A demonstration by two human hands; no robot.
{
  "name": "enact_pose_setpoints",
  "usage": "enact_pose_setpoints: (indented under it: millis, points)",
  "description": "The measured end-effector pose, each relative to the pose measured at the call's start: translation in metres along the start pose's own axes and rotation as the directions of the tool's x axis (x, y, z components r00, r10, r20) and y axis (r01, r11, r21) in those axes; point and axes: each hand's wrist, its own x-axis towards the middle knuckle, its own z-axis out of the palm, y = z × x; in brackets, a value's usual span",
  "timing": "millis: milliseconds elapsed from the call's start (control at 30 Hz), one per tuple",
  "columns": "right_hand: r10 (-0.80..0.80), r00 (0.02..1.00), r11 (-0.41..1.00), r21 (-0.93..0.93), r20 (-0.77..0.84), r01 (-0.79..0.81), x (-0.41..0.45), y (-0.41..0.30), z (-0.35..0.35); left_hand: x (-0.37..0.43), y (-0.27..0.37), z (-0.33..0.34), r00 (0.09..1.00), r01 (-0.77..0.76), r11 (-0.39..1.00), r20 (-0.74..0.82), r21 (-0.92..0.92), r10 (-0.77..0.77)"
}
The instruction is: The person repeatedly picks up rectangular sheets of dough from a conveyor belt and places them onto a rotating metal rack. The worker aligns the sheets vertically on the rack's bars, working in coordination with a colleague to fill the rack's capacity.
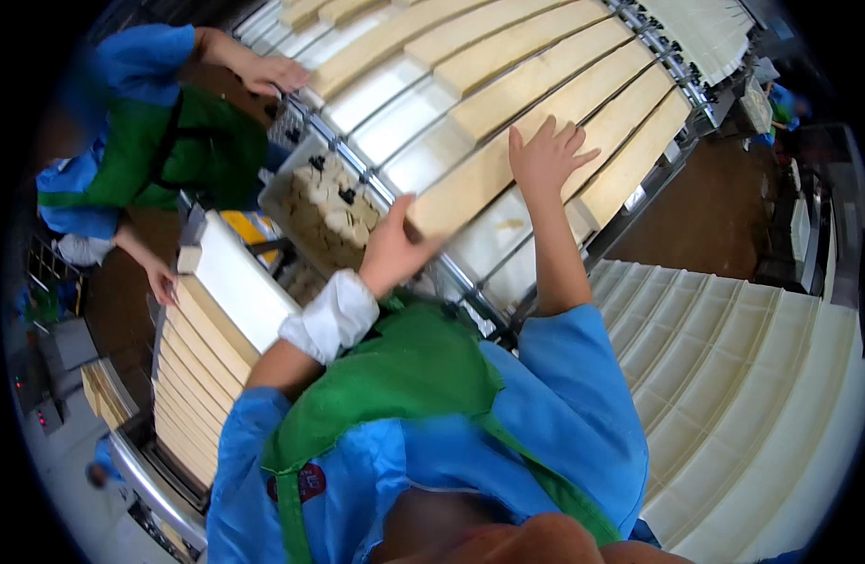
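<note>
My left hand (398, 247) is at the near end of a long pale beige slab (474, 185), its thumb and fingers on either side of that end. My right hand (551, 158) is farther along the same slab, fingers spread and nothing gripped; whether the palm presses on it I cannot tell. Several similar slabs (531, 88) lie side by side in lanes split by thin dark dividers, on a white surface (376, 106). The slabs' material is not certain. A metal rail (365, 173) with black fittings runs along the near edge.
Under the rail stands a bin (281, 197) of beige pieces. At left, a co-worker's hands touch a slab and a stack of slabs (200, 352) beside a white board (235, 268). White ribbed trays (742, 381) stand at right. Brown floor (693, 204) shows beyond.
</note>
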Motion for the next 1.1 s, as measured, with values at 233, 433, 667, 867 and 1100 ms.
enact_pose_setpoints:
  millis: [233,433,667,867,1100]
  points:
    - [-0.401,0.912,0.552,0.816,0.08,0.171,-0.078,-0.027,-0.068,0.007,0.015,0.009,0.991,0.111,0.994,-0.082,0.021,-0.109]
    - [-0.667,0.724,0.449,0.871,0.177,0.201,-0.086,-0.058,-0.054,0.002,0.025,0.002,0.969,0.246,0.964,0.017,-0.103,-0.246]
    - [-0.832,0.529,0.491,0.665,0.167,0.563,-0.066,-0.063,-0.048,-0.007,-0.037,-0.018,0.969,0.093,0.921,-0.177,-0.379,-0.171]
    - [-0.803,0.539,0.577,0.558,0.255,0.596,-0.076,-0.041,-0.021,-0.051,-0.023,-0.067,0.856,0.051,0.999,-0.516,0.006,-0.041]
    - [-0.762,0.582,0.637,0.49,0.284,0.595,-0.079,-0.05,-0.047,-0.112,-0.055,-0.07,0.861,0.076,0.992,-0.495,-0.102,-0.117]
